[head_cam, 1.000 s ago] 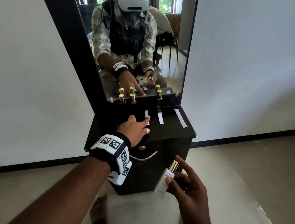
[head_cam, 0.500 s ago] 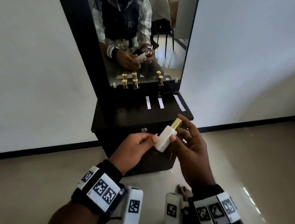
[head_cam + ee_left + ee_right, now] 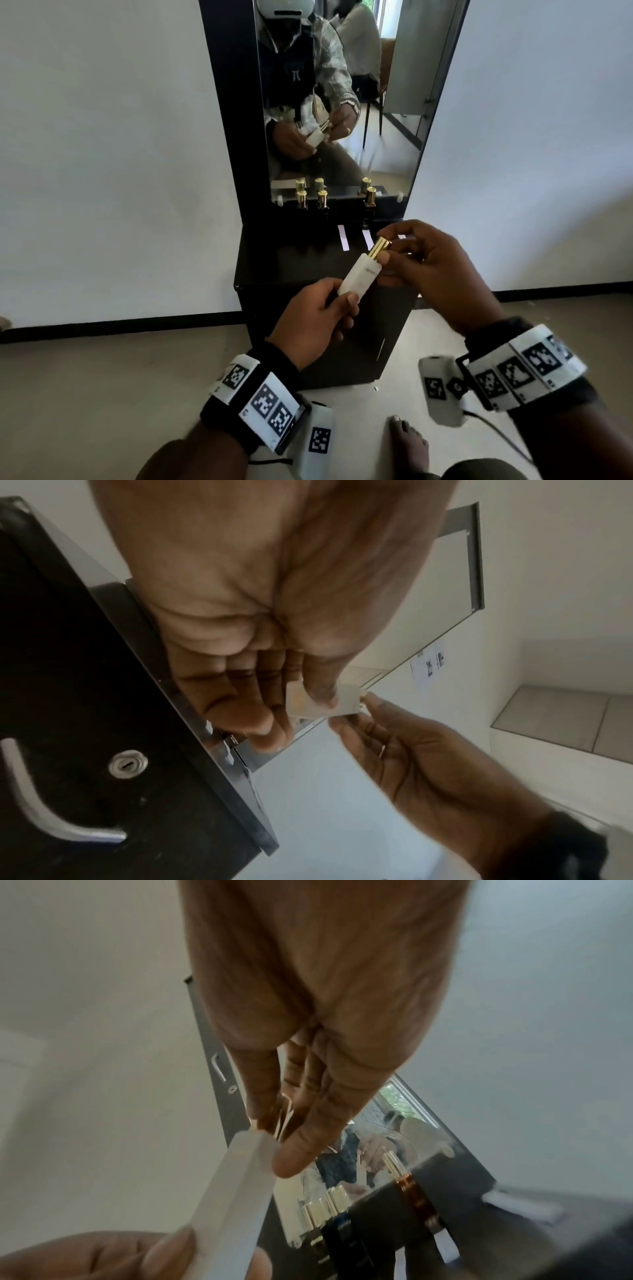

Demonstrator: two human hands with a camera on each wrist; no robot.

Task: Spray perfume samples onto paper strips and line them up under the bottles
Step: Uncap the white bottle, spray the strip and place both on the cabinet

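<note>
White and slim, the perfume bottle (image 3: 359, 274) is held tilted in the air in front of the black cabinet (image 3: 291, 267). The left hand (image 3: 315, 318) grips its lower end between thumb and curled fingers, while the right hand (image 3: 428, 270) pinches the gold cap (image 3: 379, 247) with thumb and fingertips. On the cabinet top lie two white paper strips (image 3: 343, 238), each below one of the dark gold-capped bottles (image 3: 322, 200) lined up against the mirror (image 3: 342, 102).

A black cabinet (image 3: 274, 260) carries three gold-capped bottles (image 3: 322, 199) along the mirror's foot. Two white paper strips (image 3: 343, 238) lie flat before them, perhaps a third behind the hand.
</note>
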